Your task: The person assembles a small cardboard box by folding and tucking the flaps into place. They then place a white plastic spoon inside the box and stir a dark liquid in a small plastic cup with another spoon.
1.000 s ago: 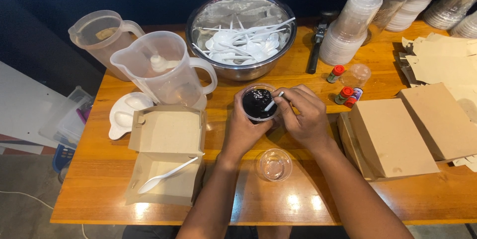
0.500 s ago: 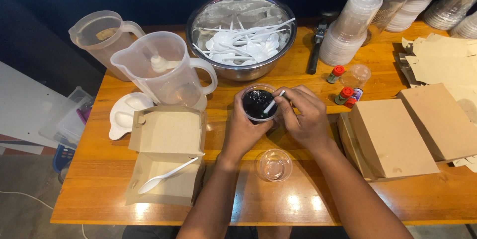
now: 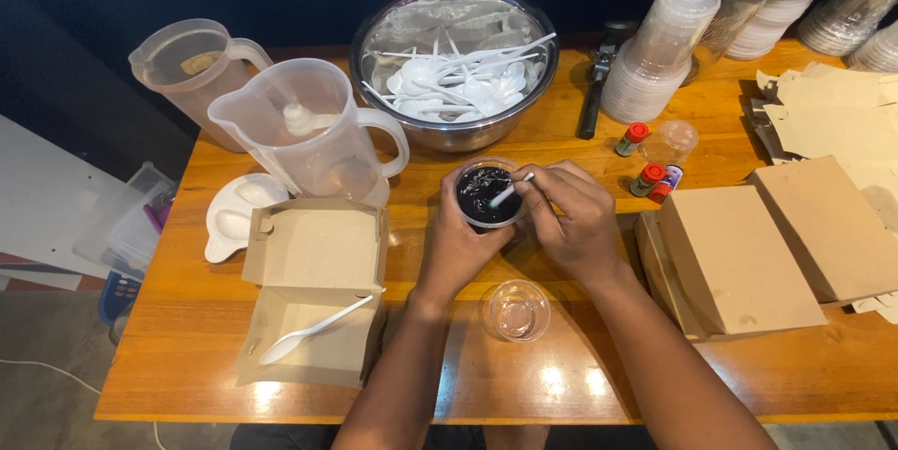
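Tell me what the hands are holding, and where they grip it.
Left hand wraps the side of a small cup of dark sauce; right hand pinches a white spoon by its handle.

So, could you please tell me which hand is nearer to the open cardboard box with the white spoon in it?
Left. The left hand wraps the small dark-filled cup just right of the open cardboard box; the right hand is farther right, beyond the cup.

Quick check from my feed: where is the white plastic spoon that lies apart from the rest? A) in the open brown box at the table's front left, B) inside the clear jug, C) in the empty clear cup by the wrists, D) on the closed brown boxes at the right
A: the white plastic spoon lies across the lower half of the open brown box, left of the left hand.
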